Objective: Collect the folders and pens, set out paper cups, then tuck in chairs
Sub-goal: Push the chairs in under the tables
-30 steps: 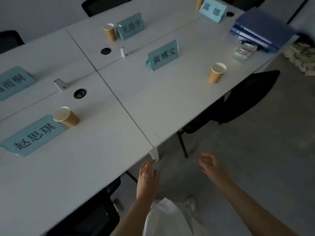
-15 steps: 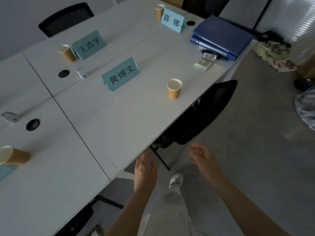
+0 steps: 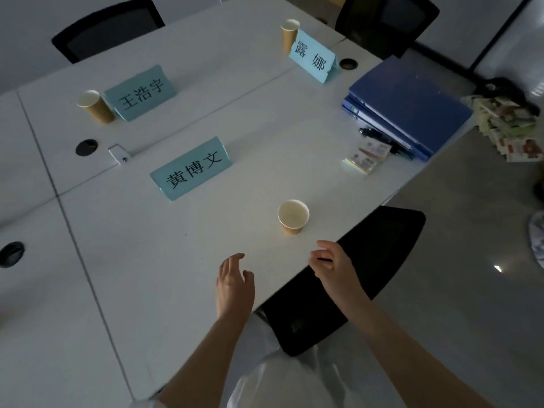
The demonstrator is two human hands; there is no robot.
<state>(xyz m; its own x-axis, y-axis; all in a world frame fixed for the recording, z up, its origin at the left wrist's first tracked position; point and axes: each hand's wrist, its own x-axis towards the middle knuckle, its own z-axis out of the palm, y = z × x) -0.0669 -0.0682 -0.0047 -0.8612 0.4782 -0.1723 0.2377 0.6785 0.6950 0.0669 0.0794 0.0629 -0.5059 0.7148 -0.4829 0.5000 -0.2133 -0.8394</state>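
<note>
A black chair [image 3: 362, 269] stands at the near edge of the white table [image 3: 206, 260], its backrest beside the tabletop. My right hand [image 3: 332, 269] hovers over the backrest's top edge, fingers apart, holding nothing. My left hand [image 3: 234, 285] is above the table edge, open and empty. A brown paper cup [image 3: 293, 216] stands just beyond my hands. Two more paper cups [image 3: 95, 106] [image 3: 290, 33] stand by name cards farther off. Blue folders [image 3: 409, 104] are stacked at the far right corner, with black pens [image 3: 379, 135] beside them.
Teal name cards [image 3: 191, 169] [image 3: 139, 92] [image 3: 312, 55] stand on the table. Black chairs [image 3: 109, 28] [image 3: 385, 22] sit at the far side. A small packet [image 3: 368, 157] lies by the folders. A pile of printed packs [image 3: 512, 128] lies on the floor at right.
I have moved along the table toward the chair. Both hands rose from over the floor to the table edge and the chair's backrest, still empty.
</note>
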